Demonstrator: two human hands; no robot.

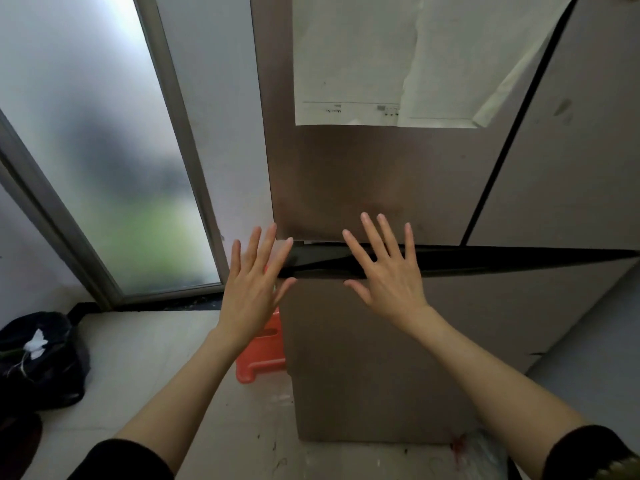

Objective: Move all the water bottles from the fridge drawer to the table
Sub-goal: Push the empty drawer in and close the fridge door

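Nearest the camera, two bare forearms in dark pushed-up sleeves reach forward over a pale, scuffed floor [173, 344]. The left hand [254, 284] is raised with its fingers straight and spread, holding nothing, at the left corner of the fridge; the right hand [388, 271] is likewise flat and fanned, empty, in front of the dark gap [485, 259] that runs between the upper doors and the fridge drawer [374, 358] below. Whether either palm actually touches the front panel cannot be told. The drawer reads as shut or barely cracked, so the water bottles are hidden inside it and none can be seen or counted. Judging from the flat brown panel with no handle showing, the likeliest hold is the top lip of the drawer inside that gap, fingertips hooked over and pulled straight back; a drawer loaded with full bottles would probably feel heavy and slide stiffly. The bottles themselves should be smooth, perhaps damp and slippery from the cold, best gripped around the middle or the neck. Beside the drawer's left edge sits an orange plastic stool [261, 355], and a black rubbish bag [41, 358] lies at the far left. Farther up, sheets of paper [381, 60] hang on the fridge door, with a frosted glass door [104, 150] to the left
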